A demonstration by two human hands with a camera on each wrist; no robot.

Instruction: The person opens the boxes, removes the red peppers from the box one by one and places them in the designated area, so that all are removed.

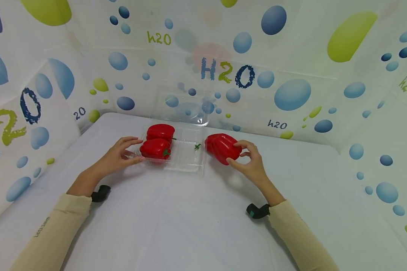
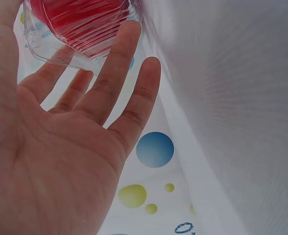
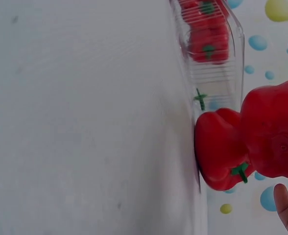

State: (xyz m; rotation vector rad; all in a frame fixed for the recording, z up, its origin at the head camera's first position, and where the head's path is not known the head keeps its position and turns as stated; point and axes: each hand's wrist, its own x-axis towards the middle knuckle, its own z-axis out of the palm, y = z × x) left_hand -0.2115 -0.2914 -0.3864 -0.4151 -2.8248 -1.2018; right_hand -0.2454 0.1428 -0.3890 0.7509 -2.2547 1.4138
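The right hand (image 1: 252, 165) grasps a red pepper (image 1: 227, 148), with the thumb on its near side and a finger on its far side. This held pepper is just to the right of a clear plastic box (image 1: 188, 154), outside it. A 2nd pepper (image 3: 217, 147) sits beside the box's right end, partly behind the held pepper; I cannot tell whether those 2 touch.

The left hand (image 1: 117, 156) is at the box's left side, grasping nothing, its fingers loosely extended and its thumb apart from them. The left wrist view shows some fingers behind the clear rim; whether they press on it is hard to tell.

Inside the box, 2 more red peppers lie in the left part: the back pepper (image 1: 160, 131) and the front pepper (image 1: 154, 149), whose green top points right. A small green stem (image 1: 197, 146) shows in the right part. The clear lid (image 1: 176, 103) stands open at the back, in front of a white curtain (image 1: 291, 56) with blue and green dots. A white cloth (image 1: 176, 226) covers the table.
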